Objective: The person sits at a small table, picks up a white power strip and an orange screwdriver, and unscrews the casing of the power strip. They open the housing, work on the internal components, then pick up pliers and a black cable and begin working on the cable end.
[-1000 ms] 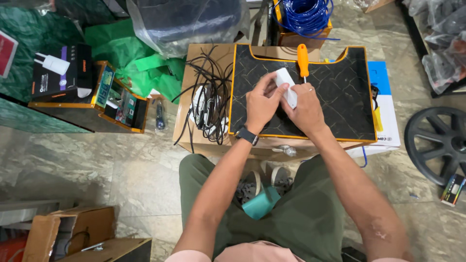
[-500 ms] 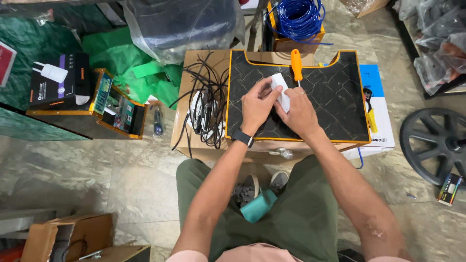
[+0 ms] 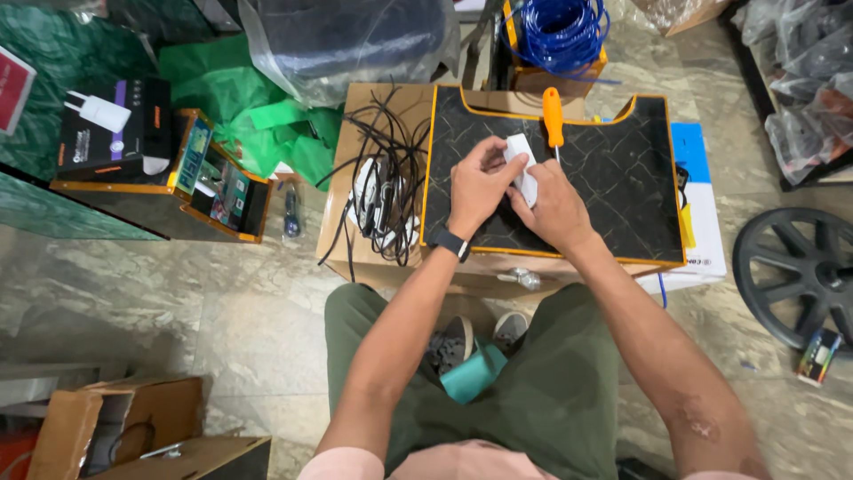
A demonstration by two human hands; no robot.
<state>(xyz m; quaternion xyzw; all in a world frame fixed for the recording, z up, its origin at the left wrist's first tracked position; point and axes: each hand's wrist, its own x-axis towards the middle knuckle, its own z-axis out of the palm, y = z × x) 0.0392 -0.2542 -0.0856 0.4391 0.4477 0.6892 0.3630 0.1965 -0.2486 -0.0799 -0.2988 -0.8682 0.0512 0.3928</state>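
From the head camera, looking down: a person sits with both hands up over a black mat (image 3: 613, 204) with an orange edge. The mat lies on a cardboard box (image 3: 373, 116) that serves as the counter.

The left hand (image 3: 475, 182) and the right hand (image 3: 555, 209) are close together, and both are closed on a small white block (image 3: 520, 164), maybe a plug or charger part. It sits between the fingers, held just above the middle of the mat. I cannot tell if it is open or in one piece, because the fingers hide most of it.

An orange-handled screwdriver (image 3: 553, 116) lies on the mat just behind the hands. No hand touches it.

A bunch of black cables (image 3: 382, 178) lies on the box to the left of the mat. A coil of blue wire (image 3: 560, 31) sits on the far side.

The work looks to be in the middle: the white block is in hand, the tool waits unused, and the cables lie untouched.
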